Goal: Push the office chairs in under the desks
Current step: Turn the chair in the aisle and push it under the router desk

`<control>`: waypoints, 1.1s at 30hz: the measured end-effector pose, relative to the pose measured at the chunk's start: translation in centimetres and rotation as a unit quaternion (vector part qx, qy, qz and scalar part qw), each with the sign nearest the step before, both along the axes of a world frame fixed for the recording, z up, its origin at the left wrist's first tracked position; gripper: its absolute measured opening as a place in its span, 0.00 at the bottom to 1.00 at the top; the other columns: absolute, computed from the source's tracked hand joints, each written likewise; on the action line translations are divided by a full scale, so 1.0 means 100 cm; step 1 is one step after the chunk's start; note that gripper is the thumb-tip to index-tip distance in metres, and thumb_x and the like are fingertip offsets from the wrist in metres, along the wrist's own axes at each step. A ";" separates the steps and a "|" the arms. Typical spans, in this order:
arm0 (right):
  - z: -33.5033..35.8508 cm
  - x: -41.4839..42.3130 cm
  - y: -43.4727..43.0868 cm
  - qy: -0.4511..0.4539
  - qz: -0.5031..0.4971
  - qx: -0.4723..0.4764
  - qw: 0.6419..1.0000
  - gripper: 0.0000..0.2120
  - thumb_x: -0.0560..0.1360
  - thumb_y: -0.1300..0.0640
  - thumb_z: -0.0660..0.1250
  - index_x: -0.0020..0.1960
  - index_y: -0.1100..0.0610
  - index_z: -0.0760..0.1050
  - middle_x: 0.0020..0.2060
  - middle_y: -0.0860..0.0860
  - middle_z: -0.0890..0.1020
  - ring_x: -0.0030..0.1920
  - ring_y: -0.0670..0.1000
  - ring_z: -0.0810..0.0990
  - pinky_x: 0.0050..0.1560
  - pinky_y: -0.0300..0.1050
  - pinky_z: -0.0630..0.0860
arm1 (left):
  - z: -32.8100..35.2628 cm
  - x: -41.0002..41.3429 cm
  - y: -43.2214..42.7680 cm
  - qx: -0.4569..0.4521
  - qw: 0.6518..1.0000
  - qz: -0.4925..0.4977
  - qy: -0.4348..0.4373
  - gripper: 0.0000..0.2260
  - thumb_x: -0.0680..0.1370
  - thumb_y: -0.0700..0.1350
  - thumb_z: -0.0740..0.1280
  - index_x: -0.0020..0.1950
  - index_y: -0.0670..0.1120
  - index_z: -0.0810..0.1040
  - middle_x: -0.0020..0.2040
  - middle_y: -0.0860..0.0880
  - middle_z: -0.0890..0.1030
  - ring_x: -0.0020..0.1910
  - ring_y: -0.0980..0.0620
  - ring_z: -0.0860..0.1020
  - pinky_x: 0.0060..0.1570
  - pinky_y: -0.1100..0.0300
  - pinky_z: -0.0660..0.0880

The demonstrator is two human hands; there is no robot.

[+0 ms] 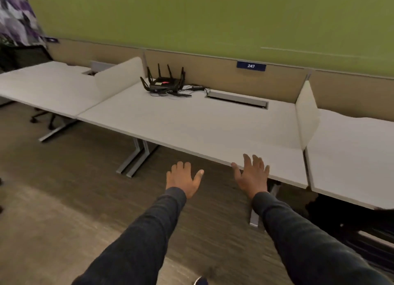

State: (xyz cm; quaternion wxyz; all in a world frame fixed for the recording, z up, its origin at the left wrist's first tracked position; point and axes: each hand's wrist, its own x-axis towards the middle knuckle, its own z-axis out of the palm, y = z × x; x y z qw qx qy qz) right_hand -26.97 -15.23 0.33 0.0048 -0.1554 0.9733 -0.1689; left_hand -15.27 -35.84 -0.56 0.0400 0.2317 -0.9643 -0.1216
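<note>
A row of pale desks runs along the green wall; the middle desk [202,126] is straight ahead. My left hand [183,179] hovers open just short of its front edge, holding nothing. My right hand [252,174] is open too, fingers spread over the desk's front edge. A black office chair [25,56] stands behind the left desk [49,88], its wheeled base [42,117] visible beneath. At the lower right a dark chair [349,218] sits partly under the right desk [351,156], mostly hidden.
A black router [165,84] with antennas and cables lies at the back of the middle desk, beside a cable slot [237,100]. Low dividers [307,114] separate the desks. Grey desk legs [136,156] stand on the dark carpet. A blue plate reads 247 [251,66].
</note>
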 end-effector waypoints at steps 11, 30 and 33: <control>-0.016 0.015 -0.235 -0.023 0.132 -0.013 0.991 0.35 0.80 0.33 0.50 0.79 0.53 0.58 0.78 0.59 0.60 0.79 0.61 0.54 0.76 0.66 0.48 | -0.006 0.056 -0.195 -0.018 0.990 0.137 -0.011 0.30 0.80 0.67 0.50 0.69 0.47 0.70 0.64 0.44 0.73 0.63 0.43 0.71 0.60 0.45 0.70; -0.026 0.147 -0.518 -0.051 0.279 -0.012 0.959 0.33 0.81 0.35 0.53 0.79 0.53 0.60 0.78 0.59 0.60 0.79 0.61 0.54 0.77 0.67 0.47 | -0.025 0.217 -0.420 0.037 0.955 0.293 0.005 0.28 0.80 0.65 0.54 0.69 0.45 0.70 0.64 0.45 0.72 0.63 0.45 0.71 0.62 0.49 0.70; -0.033 0.193 -0.548 -0.067 0.279 -0.019 0.958 0.32 0.81 0.37 0.54 0.79 0.53 0.60 0.78 0.58 0.61 0.79 0.60 0.54 0.77 0.67 0.47 | -0.032 0.260 -0.451 0.032 0.956 0.291 -0.001 0.28 0.80 0.65 0.54 0.67 0.45 0.71 0.63 0.44 0.73 0.62 0.45 0.70 0.62 0.50 0.70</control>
